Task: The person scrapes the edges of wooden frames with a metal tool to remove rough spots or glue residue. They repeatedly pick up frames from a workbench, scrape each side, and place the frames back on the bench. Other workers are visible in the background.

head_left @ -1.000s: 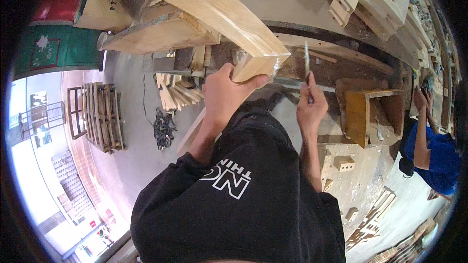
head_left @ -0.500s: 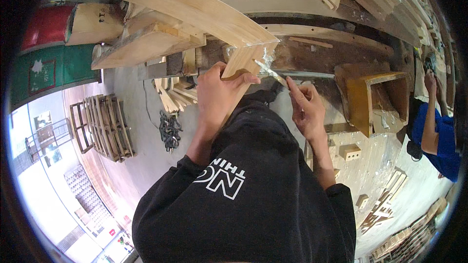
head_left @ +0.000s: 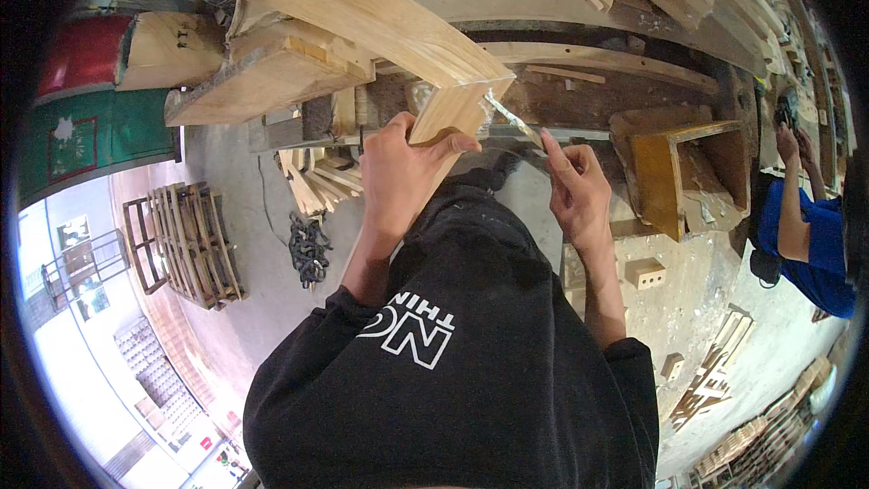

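My left hand (head_left: pixel 398 167) is closed around the near arm of an L-shaped wooden frame (head_left: pixel 362 16), its thumb lying across the flat face. Two pale boards meet at a mitred corner in front of me, and the longer one runs off to the far left. In my right hand (head_left: pixel 577 183) is a thin stick (head_left: pixel 514 119), pinched between thumb and fingers. White paste, which looks like glue, coats its far end. That end touches the frame's edge just below the corner, where more white paste shows.
A yellowish open wooden box (head_left: pixel 665 183) stands on the right, near the bench. A person in blue (head_left: pixel 806 226) is farther right. Pallets (head_left: pixel 188 244), a black coiled heap (head_left: pixel 308 249) and wood strips (head_left: pixel 317 179) lie left. A drilled block (head_left: pixel 644 273) sits lower right.
The stick's coated end has moved slightly right, from the board's face to its edge. My right hand has shifted a little right. My left hand keeps its hold on the frame.
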Available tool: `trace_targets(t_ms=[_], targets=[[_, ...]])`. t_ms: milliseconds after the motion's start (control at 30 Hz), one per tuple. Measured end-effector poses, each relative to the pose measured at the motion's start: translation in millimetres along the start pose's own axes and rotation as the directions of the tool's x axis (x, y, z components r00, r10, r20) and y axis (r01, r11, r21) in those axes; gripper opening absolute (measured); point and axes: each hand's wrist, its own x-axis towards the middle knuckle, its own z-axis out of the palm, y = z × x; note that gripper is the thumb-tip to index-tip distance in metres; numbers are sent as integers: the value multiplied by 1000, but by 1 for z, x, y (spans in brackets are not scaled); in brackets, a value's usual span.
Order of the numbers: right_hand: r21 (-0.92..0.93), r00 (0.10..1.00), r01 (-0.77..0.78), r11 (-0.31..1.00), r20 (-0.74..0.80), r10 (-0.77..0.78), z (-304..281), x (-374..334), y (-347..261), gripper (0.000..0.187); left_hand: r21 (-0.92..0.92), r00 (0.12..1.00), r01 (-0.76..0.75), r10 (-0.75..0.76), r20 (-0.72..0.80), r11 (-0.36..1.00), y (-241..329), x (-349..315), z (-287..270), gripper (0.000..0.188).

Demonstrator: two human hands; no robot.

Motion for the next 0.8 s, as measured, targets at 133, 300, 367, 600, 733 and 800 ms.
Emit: trace_targets(t_ms=[133,300,367,600,733,800], targets=[[-20,1000,-3,1000,-29,3,-1,3,1,75,48,1000,-24,25,-18,999,2,-2,-2,70],[-32,998,-9,999,-56,7,-1,10,2,69,60,1000,15,-14,-7,998,-2,-2,-5,74],[-54,996,18,998,-88,-23,4,13,2,65,36,998,62,-63,14,997,-1,-2,-6,75],[32,975,-75,997,-205,80,17,17,-6,49,65,998,68,-68,3,996,-8,0,-4,77],[115,983,82,990,-170,-62,38,4,-28,73,37,996,85,-85,0,996,-8,0,-2,74],[249,996,-55,967,-50,69,42,1,-33,75,13,998,56,-56,-4,998,-7,-1,-1,73]])
